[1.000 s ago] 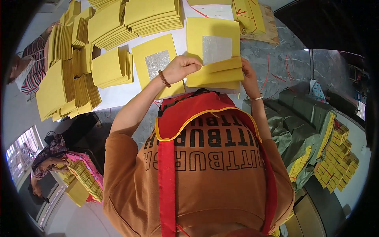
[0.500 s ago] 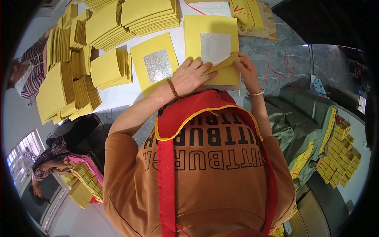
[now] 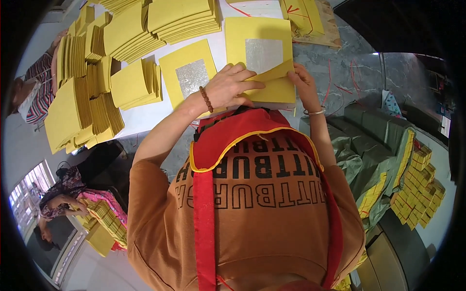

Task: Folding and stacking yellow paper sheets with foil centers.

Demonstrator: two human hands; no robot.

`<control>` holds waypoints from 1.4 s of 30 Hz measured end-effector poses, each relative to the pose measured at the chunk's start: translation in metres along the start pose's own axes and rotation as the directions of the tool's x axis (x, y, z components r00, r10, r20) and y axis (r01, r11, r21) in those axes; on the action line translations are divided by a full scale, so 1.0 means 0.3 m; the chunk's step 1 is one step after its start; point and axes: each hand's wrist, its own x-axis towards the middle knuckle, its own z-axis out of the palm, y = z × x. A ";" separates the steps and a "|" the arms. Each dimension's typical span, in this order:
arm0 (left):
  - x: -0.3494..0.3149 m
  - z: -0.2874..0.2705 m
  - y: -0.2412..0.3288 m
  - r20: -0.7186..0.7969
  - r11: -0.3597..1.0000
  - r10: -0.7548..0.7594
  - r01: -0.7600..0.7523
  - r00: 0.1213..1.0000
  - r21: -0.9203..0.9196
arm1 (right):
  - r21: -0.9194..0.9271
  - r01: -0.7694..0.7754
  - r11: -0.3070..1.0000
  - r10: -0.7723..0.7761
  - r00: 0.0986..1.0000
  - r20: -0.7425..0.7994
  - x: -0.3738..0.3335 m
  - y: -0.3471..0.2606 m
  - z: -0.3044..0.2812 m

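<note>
A yellow paper sheet (image 3: 235, 36) with a silver foil square (image 3: 264, 51) lies in front of me on a stack of similar sheets. Its near edge is turned up into a slanting flap (image 3: 277, 72) that covers the lower part of the foil. Against the left end of this flap, my left hand (image 3: 228, 87) lies with its fingers stretched out. My right hand (image 3: 306, 87) pinches the flap's right end between thumb and fingers. Just left of my left hand is a second yellow sheet (image 3: 170, 63) with a silver square (image 3: 191, 77), partly under my wrist.
Folded yellow paper stacks (image 3: 182, 22) crowd the white table (image 3: 145, 119) at the left and back. A tied yellow bundle (image 3: 306, 19) sits on a wooden board at back right. Red strings (image 3: 354, 77) lie beyond my right hand. Other people (image 3: 41, 87) are at left.
The flap has turned over farther and shows more of its surface. My left hand has shifted slightly left; my right hand stays at the flap's right end.
</note>
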 end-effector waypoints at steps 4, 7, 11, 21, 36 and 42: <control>-0.003 0.005 -0.028 -0.054 0.989 -0.021 0.012 0.998 -0.149 | 0.017 -0.025 1.000 0.025 0.999 0.022 0.004 -0.001 -0.007; 0.000 -0.003 -0.023 -0.037 0.925 -0.162 0.138 0.986 -0.355 | 0.036 -0.037 0.999 0.037 0.999 0.016 0.004 0.006 -0.014; 0.000 -0.006 -0.024 0.074 0.648 -0.397 0.337 0.915 -0.683 | 0.030 -0.045 0.999 0.045 0.999 -0.002 0.006 -0.006 -0.015; 0.013 -0.021 -0.035 0.189 0.583 -0.410 0.415 0.892 -0.698 | 0.035 -0.053 0.998 0.053 0.999 0.002 0.012 0.021 -0.024; -0.056 -0.027 -0.005 -0.255 0.961 -0.206 0.147 0.945 -0.235 | 0.085 0.046 0.995 -0.048 0.999 0.024 -0.010 0.066 -0.007; -0.057 0.043 -0.089 -0.330 0.933 -0.095 0.200 0.939 0.299 | -0.134 0.203 0.970 -0.198 0.979 0.050 -0.006 0.026 -0.013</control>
